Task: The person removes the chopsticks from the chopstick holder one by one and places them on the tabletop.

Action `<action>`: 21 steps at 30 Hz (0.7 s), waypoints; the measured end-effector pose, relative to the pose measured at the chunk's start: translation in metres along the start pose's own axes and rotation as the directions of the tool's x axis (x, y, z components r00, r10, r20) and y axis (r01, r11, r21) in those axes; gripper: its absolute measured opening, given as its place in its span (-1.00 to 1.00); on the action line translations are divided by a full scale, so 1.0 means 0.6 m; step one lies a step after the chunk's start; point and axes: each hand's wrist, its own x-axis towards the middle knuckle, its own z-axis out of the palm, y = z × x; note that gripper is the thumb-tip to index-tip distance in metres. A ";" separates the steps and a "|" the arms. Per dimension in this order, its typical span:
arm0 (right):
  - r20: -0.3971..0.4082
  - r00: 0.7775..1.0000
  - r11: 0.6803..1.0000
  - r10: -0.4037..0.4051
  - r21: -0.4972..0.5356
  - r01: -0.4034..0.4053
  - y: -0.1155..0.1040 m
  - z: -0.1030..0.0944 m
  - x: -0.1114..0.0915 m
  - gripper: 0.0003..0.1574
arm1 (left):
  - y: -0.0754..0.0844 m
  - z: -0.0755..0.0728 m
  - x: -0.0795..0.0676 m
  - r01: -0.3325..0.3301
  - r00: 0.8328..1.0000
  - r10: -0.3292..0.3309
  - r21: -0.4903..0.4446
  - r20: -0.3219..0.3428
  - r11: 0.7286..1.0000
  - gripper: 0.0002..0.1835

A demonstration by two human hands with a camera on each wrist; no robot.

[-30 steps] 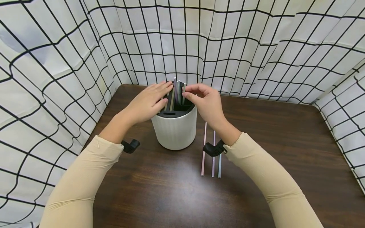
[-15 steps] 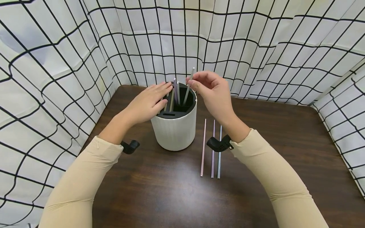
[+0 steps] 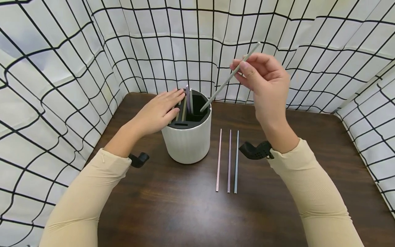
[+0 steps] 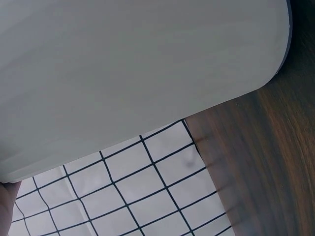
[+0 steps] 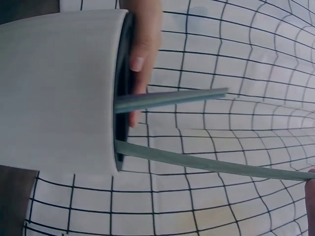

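A pale green chopstick [image 3: 223, 85] slants out of a white utensil holder [image 3: 186, 145] with a black slotted top. My right hand [image 3: 268, 82] pinches it near its upper end; the lower tip is still inside the holder's large opening, as the right wrist view also shows along the chopstick [image 5: 211, 163]. My left hand [image 3: 155, 111] rests flat across the left of the black top, hiding part of it. Between the hands, a purple chopstick [image 3: 188, 96] and a greyish one [image 3: 191, 103] stand in the holder. The left wrist view shows mostly the holder's white wall [image 4: 138, 73].
Pink [image 3: 218, 161], purple [image 3: 229, 161] and blue [image 3: 236, 161] chopsticks lie side by side on the dark wooden table [image 3: 172, 206], right of the holder. White cloth with a black grid [image 3: 240, 20] surrounds the table at the back and sides.
My right hand has drawn the green chopstick upward and to the right, tilting it and baring most of its length. My left hand has stayed on the holder.
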 end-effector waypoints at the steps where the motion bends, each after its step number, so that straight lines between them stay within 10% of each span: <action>1: -0.016 1.000 1.000 0.007 0.017 -0.007 -0.008 -0.005 0.001 -0.94 | 0.000 0.000 0.001 -0.002 1.000 0.002 0.000 -0.001 1.000 -0.40; 12: -0.186 0.982 0.995 0.001 0.095 0.017 -0.063 -0.081 0.015 -0.70 | -0.002 0.001 0.001 -0.001 1.000 0.001 0.006 -0.012 1.000 -0.40; 21: -0.136 0.969 0.960 0.208 -0.159 -0.229 -0.016 -0.156 0.003 -0.69 | 0.000 0.003 0.001 -0.004 1.000 0.004 -0.007 -0.021 1.000 -0.40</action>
